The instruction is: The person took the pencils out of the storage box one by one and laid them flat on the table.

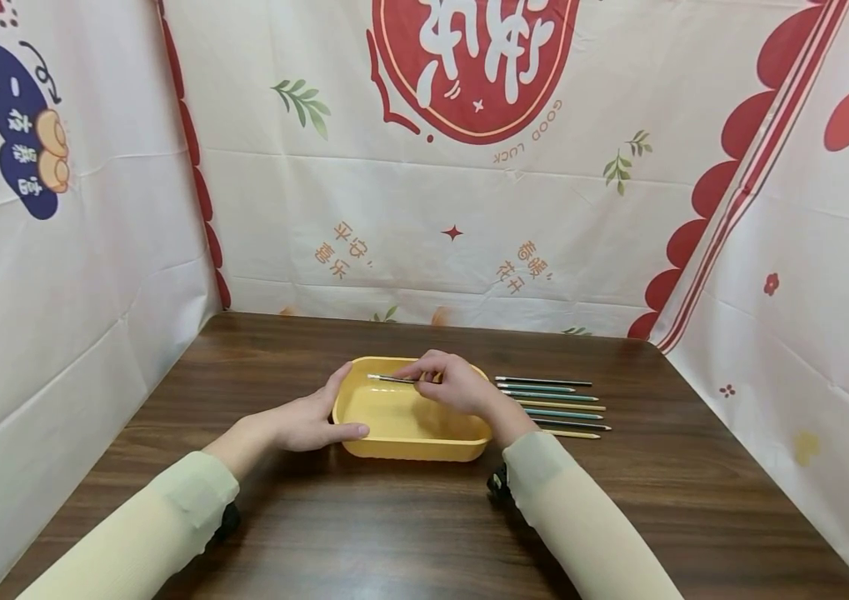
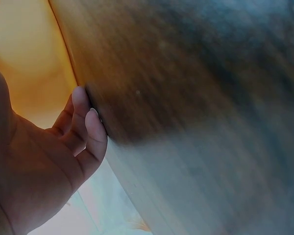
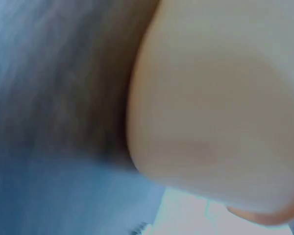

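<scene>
A shallow yellow plastic tray (image 1: 412, 450) with rounded corners sits on the wooden table. My left hand (image 1: 310, 422) holds its left end, thumb over the near-left corner and fingers along the left side. In the left wrist view, bent fingers (image 2: 90, 127) lie against the tray's edge (image 2: 63, 36). My right hand (image 1: 457, 385) reaches over the tray and pinches a dark pencil (image 1: 394, 380), whose pale end points left above the tray floor. The right wrist view is mostly filled by blurred skin, and the pencil is hidden there.
Several pencils (image 1: 562, 406), black, teal and yellow, lie in a rough row on the table right of the tray, partly behind my right wrist. White printed cloth (image 1: 424, 267) hangs behind the table (image 1: 349, 525) and along both sides.
</scene>
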### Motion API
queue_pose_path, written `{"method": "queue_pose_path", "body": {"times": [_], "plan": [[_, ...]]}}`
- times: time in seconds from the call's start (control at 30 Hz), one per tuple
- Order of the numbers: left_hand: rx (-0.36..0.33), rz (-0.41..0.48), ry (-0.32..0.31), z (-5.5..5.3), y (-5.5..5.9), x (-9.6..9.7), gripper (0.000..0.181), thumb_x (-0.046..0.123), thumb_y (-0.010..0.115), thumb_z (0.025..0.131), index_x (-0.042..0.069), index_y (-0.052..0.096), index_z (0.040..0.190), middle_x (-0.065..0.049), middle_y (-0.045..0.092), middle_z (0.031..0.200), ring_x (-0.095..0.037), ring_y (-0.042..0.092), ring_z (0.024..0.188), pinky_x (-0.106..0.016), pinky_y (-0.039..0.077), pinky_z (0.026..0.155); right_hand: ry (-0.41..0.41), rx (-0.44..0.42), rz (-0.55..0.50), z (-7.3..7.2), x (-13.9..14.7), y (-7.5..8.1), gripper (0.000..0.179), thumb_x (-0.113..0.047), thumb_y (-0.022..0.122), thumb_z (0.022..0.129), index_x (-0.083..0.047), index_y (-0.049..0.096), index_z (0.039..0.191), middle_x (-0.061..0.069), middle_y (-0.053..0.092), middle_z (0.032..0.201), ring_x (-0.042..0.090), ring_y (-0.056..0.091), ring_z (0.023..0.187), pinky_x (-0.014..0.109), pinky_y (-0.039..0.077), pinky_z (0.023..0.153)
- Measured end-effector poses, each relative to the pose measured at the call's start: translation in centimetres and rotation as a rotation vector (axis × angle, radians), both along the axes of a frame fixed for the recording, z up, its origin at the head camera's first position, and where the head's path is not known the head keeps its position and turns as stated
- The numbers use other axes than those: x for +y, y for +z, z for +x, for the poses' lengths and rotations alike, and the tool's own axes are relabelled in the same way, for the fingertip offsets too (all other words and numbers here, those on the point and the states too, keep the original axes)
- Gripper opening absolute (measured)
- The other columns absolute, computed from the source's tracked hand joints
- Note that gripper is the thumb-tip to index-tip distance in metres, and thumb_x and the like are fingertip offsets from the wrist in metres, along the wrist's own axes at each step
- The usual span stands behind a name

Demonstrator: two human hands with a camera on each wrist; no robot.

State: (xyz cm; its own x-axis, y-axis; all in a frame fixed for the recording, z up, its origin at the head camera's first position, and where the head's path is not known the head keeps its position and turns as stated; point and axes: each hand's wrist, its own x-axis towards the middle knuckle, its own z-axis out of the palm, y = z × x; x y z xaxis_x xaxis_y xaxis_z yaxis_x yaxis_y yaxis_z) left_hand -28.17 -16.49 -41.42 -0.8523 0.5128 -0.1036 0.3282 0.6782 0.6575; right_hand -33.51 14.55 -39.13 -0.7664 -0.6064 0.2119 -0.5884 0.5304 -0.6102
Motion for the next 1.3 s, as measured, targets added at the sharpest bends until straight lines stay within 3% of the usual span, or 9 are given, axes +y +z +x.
{"method": "queue_pose_path", "body": {"times": [0.4, 0.53, 0.9, 1.1, 1.3], "plan": [[0.017, -0.017, -0.007, -0.1, 0.2, -0.1, 0.125, 0.07, 0.068, 0.1, 0.014, -0.013, 0.176, -0.029, 0.019, 0.18, -0.041, 0.037, 0.161, -0.061, 0.033, 0.129, -0.056, 0.056, -0.035, 2.6, 6.0, 2.9, 0.03, -0.011, 0.072, 0.107, -0.029, 0.084, 0.128, -0.003, 0.07, 0.109, 0.016, 0.061, 0.092, 0.03, 0.052, 0.079], [0.017, -0.013, -0.01, -0.1, 0.1, -0.2, 0.124, 0.069, 0.069, 0.1, 0.013, -0.013, 0.176, -0.029, 0.02, 0.18, -0.041, 0.038, 0.161, -0.061, 0.034, 0.129, -0.074, 0.079, -0.023, 3.5, 8.6, 3.3, 0.028, -0.013, 0.073, 0.106, -0.028, 0.084, 0.127, -0.003, 0.07, 0.109, 0.015, 0.057, 0.088, 0.028, 0.05, 0.076], [-0.006, -0.018, -0.009, -0.3, 0.0, 0.0, 0.125, 0.07, 0.069, 0.1, 0.017, -0.014, 0.176, -0.027, 0.019, 0.18, -0.04, 0.037, 0.161, -0.06, 0.032, 0.13, -0.094, 0.153, -0.035, 6.0, 15.5, 1.5, 0.025, -0.007, 0.077, 0.103, -0.018, 0.084, 0.124, -0.003, 0.071, 0.103, 0.008, 0.059, 0.089, 0.025, 0.051, 0.074], [0.0, -0.011, -0.02, -0.4, 0.1, -0.1, 0.125, 0.069, 0.07, 0.1, 0.015, -0.014, 0.175, -0.028, 0.02, 0.179, -0.04, 0.039, 0.16, -0.061, 0.033, 0.129, -0.114, 0.157, -0.009, 7.4, 18.9, 0.1, 0.029, -0.003, 0.077, 0.101, -0.019, 0.084, 0.124, 0.002, 0.073, 0.103, 0.005, 0.059, 0.089, 0.024, 0.051, 0.074], [0.011, -0.009, -0.026, -0.5, 0.0, -0.1, 0.124, 0.067, 0.07, 0.1, 0.014, -0.013, 0.175, -0.027, 0.02, 0.179, -0.039, 0.037, 0.161, -0.06, 0.031, 0.131, -0.109, 0.114, 0.022, 7.6, 20.8, -0.9, 0.03, 0.0, 0.077, 0.099, -0.021, 0.084, 0.12, -0.003, 0.075, 0.103, 0.003, 0.058, 0.09, 0.023, 0.05, 0.074]]}}
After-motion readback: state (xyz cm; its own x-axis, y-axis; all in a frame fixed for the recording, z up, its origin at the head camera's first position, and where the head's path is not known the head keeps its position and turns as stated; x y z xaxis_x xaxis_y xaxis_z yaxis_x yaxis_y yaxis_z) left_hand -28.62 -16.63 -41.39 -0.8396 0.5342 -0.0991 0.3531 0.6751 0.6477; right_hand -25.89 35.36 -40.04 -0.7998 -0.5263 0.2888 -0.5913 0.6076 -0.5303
